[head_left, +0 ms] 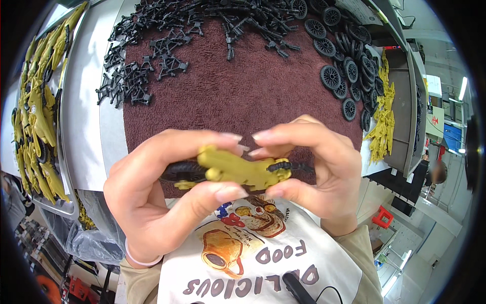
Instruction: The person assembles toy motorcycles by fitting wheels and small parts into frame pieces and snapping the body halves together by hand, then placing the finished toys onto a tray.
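A yellow toy motorcycle body (238, 168) with a black wheel (179, 172) at its left end and a black part at its right end is held close to my chest. My left hand (157, 197) pinches its left half between thumb and fingers. My right hand (314, 172) pinches the right end, fingertips meeting above the toy. Both hands hover over the near edge of a dark brown towel (238, 96).
Black plastic frame parts (147, 66) lie scattered over the towel's far left and top. Black wheels (344, 66) pile along the right. Yellow toy bodies (38, 116) fill a tray at the left, and more yellow parts (382, 121) sit at the right. A plastic bag (93, 238) hangs below left.
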Demonstrator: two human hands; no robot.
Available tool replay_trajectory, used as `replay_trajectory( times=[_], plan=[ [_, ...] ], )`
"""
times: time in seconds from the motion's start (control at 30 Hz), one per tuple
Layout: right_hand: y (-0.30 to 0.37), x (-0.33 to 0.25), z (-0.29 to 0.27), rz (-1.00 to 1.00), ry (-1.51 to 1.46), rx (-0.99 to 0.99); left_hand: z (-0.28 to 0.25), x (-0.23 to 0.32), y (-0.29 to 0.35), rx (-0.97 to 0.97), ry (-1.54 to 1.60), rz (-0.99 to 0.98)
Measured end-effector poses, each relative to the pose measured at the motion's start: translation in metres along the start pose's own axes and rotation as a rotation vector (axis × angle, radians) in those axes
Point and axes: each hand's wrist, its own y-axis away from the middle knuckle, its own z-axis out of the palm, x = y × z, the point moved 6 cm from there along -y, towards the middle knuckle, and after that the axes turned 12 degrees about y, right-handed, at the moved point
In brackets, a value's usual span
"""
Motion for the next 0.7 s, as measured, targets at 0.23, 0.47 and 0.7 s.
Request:
replay_trajectory(
  times=[0.23, 0.47, 0.7],
  plan=[
    [0.007, 0.007, 0.012, 0.136, -0.404, 0.086, 0.001, -0.012, 0.001, -0.222, 0.187, 0.242],
    [0.009, 0.03, 0.026, -0.113, -0.72, 0.2, 0.014, -0.007, 0.01, -0.034, -0.109, 0.304],
    [0.006, 0.027, 0.03, -0.236, -0.498, 0.232, 0.012, -0.014, 0.011, -0.076, 0.0, 0.497]
  ],
)
